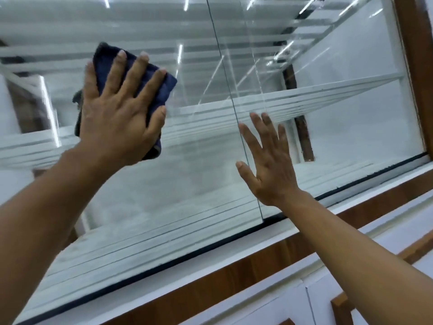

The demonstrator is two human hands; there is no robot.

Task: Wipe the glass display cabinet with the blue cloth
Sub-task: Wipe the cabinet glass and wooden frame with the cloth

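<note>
We press the cloth [164, 86] flat on the cabinet [187, 184] glass, upper left, with our left hand [114, 118], fingers [132, 73] spread straight over it. Our right hand [269, 170] rests open, fingers wide, by the pane edge. Wiping looks underway; the lower glass and right pane seem left.

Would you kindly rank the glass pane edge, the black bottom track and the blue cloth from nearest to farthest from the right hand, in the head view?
1. Glass pane edge: runs right beside the right hand, at its thumb and forefinger.
2. Black bottom track: just below, past the wrist.
3. Blue cloth: far to the left and higher, under the left hand.
</note>
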